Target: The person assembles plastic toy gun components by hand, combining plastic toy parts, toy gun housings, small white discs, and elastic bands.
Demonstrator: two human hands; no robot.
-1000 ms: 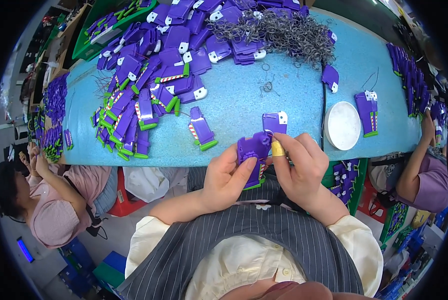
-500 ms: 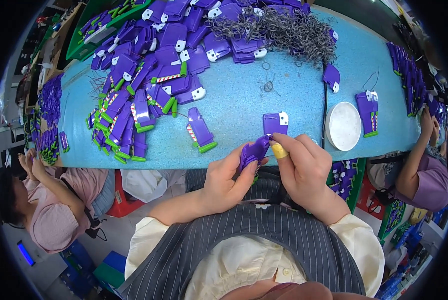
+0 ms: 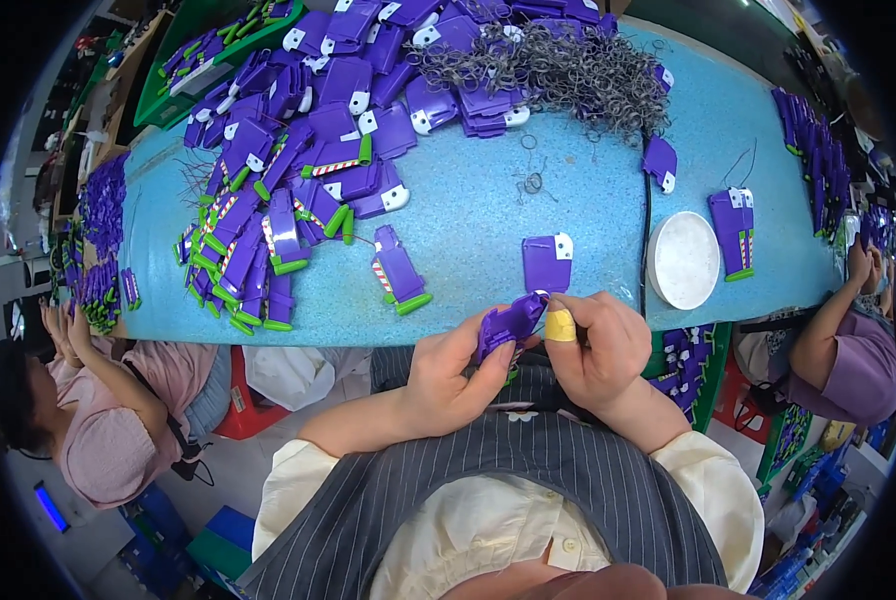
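Over the near edge of the blue speckled desk, the left hand is clamped on a small purple plastic toy part, now turned edge-on where a second ago its flat face showed. The right hand, its forefinger wrapped in yellow tape, pinches the part's upper end. The turn suggests the fitting work has moved to another side. A flat purple plastic piece lies just beyond the hands.
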